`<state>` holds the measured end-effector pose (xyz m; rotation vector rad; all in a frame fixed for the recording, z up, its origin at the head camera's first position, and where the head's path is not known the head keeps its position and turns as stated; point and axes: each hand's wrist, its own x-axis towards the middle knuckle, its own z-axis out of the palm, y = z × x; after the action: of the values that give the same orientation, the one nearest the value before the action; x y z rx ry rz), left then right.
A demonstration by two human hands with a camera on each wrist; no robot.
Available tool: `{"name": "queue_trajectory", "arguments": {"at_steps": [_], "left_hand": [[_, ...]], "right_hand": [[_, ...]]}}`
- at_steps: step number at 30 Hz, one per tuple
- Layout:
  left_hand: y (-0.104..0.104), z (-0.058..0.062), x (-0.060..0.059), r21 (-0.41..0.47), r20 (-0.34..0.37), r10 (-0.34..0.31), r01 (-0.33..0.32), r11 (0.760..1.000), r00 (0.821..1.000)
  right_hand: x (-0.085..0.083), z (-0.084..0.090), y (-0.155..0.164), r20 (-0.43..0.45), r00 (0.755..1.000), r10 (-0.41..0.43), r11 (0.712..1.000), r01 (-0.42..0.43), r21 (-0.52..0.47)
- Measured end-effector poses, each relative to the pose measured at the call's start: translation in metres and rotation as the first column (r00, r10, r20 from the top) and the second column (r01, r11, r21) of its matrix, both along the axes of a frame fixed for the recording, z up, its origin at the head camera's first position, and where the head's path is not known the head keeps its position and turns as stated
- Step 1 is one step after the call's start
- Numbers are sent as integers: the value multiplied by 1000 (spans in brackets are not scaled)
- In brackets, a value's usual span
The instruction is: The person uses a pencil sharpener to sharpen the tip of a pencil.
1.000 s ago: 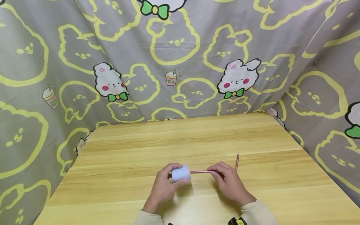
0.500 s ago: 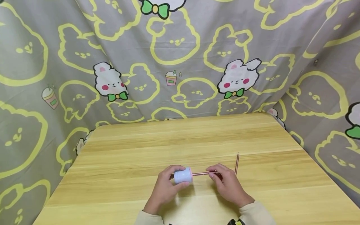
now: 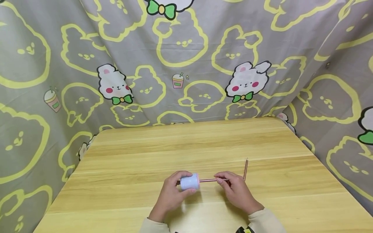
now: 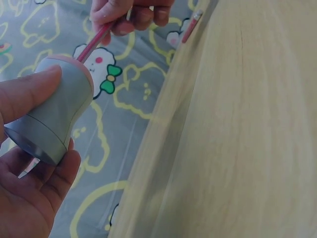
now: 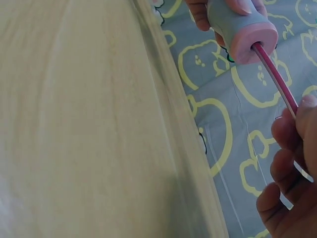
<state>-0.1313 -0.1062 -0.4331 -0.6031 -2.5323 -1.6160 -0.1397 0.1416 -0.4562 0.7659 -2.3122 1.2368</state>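
A light blue pencil sharpener with a pink end face lies sideways in my left hand, gripped between thumb and fingers. From the hole in its pink face runs a dark red striped pencil, its tip hidden inside. My right hand pinches that pencil toward its other end, between thumb and forefinger. In the right wrist view the remaining fingers are curled loosely below the pencil. Both hands are held over the near part of the table.
A second dark red pencil lies on the wooden table just beyond my right hand, pointing away. A grey curtain with yellow outlined animals hangs behind the table and along both sides.
Sharpener and left hand have shifted slightly right and nearer since a second ago, while the right hand stays close to its place. The last half second shows only a small turn of the pencil.
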Motion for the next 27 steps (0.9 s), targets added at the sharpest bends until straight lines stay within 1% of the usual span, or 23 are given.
{"name": "queue_trajectory", "arguments": {"at_steps": [5, 14, 19, 27], "left_hand": [[-1, -1, 1, 2, 6, 6, -6, 1000, 1000], [-1, 0, 0, -8, -13, 4, -4, 1000, 1000], [-2, -1, -1, -19, -19, -2, 2, 1000, 1000], [-2, -3, -3, -39, -14, 13, -13, 999, 1000]], "right_hand": [[2, -1, -1, 50, 999, 14, 1000, -14, -11], [-1, -3, 1, 16, 1000, 19, 1000, -19, -9], [-2, -1, 1, 5, 1000, 22, 1000, -22, -17], [0, 1, -1, 50, 999, -11, 999, 13, -34]]}}
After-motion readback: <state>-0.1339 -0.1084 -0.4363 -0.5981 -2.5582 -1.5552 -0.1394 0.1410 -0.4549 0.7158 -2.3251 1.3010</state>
